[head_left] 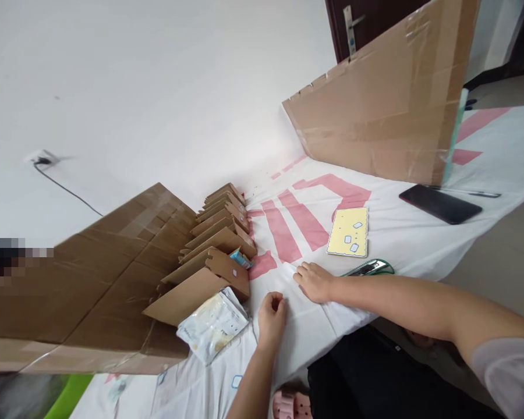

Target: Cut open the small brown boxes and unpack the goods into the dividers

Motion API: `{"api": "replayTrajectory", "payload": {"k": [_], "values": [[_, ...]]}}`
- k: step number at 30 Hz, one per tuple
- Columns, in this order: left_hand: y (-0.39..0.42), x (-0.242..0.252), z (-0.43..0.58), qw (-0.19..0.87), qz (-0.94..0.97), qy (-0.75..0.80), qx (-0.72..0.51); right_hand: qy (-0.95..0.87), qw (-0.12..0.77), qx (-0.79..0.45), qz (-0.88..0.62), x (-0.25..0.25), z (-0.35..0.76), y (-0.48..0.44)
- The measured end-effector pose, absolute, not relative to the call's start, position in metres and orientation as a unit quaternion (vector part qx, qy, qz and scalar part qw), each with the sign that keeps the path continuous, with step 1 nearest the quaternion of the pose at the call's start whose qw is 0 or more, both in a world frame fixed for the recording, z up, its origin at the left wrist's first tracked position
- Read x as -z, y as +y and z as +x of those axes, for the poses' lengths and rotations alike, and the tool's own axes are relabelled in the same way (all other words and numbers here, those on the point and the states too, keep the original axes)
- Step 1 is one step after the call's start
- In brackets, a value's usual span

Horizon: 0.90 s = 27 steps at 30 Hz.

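Note:
My left hand (272,317) rests on the white cloth with its fingers curled into a loose fist, and nothing shows in it. A white and pale yellow plastic packet (213,323) lies just to its left, against the nearest open cardboard box (229,270). Palm down on the cloth, my right hand (313,282) has its fingers lightly bent and holds nothing visible. Beyond its wrist lies a green-edged utility knife (371,267), partly hidden by my forearm. Farther back is a yellow notepad (348,233) with a scalloped edge. Both hands are apart from these things.
Several narrow cardboard boxes stand in a row, one holding a blue packet (241,258). A large carton (109,273) is on the left, and a tall cardboard panel (375,110) stands at the back right. A black phone (440,203) lies near the right edge beside a pen (471,192).

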<state>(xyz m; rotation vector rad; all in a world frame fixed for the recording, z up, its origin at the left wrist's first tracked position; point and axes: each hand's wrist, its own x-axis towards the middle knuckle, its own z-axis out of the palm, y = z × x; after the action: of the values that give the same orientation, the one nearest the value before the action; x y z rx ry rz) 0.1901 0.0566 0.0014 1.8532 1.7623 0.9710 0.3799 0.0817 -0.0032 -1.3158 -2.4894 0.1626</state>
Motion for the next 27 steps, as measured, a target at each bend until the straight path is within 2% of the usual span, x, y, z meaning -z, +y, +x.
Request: {"api": "replayTrajectory", "payload": {"k": [6, 12, 19, 27], "values": [[0.114, -0.073, 0.182, 0.026, 0.765, 0.624, -0.157, -0.873, 0.171, -0.034, -0.456, 0.01, 0.382, 0.087], [0.167, -0.127, 0.166, -0.128, 0.767, 0.624, 0.07, -0.87, 0.171, -0.028, -0.461, 0.012, 0.379, 0.087], [0.187, -0.134, 0.155, -0.182, 0.717, 0.624, 0.25, -0.868, 0.166, -0.028, -0.466, 0.01, 0.378, 0.088], [0.185, -0.128, 0.148, -0.202, 0.686, 0.632, 0.298, -0.867, 0.168, -0.023, -0.468, 0.013, 0.377, 0.088]]}}
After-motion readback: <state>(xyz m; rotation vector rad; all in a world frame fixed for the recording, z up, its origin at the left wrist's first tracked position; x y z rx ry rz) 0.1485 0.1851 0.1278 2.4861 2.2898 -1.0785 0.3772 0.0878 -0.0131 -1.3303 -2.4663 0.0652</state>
